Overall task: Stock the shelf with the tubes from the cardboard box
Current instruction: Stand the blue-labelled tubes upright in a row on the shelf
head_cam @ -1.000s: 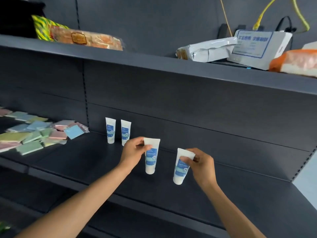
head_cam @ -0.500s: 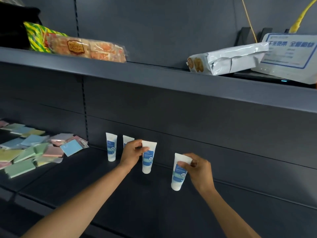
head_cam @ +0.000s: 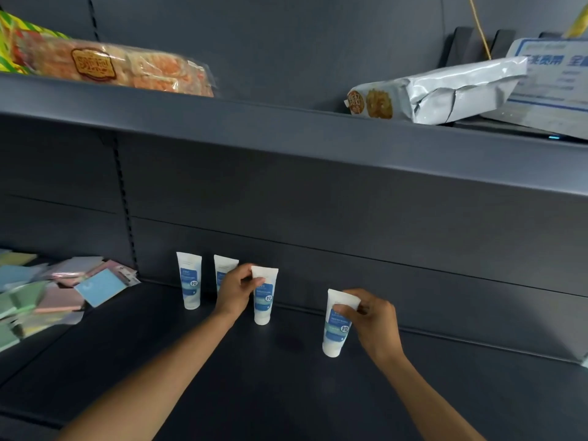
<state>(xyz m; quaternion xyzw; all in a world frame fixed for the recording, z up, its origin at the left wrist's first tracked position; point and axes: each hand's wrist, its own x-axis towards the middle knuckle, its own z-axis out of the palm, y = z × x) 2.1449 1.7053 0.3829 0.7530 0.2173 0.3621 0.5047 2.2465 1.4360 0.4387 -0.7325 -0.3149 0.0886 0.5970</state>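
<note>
The person is standing tubes cap-down along the back of the lower shelf [head_cam: 286, 386]. The left hand [head_cam: 237, 289] is pinching the crimped top of the third tube [head_cam: 264, 297], which is close beside the two tubes already standing, the first tube [head_cam: 189, 281] and the second tube [head_cam: 224, 270]. The right hand [head_cam: 374, 316] is gripping the fourth tube [head_cam: 337, 326] near its top, well apart to the right and leaning slightly. To do this well, each tube probably needs setting square on its cap before the fingers are letting go, evenly spaced. Four tubes are showing; the cardboard box is out of sight.
</note>
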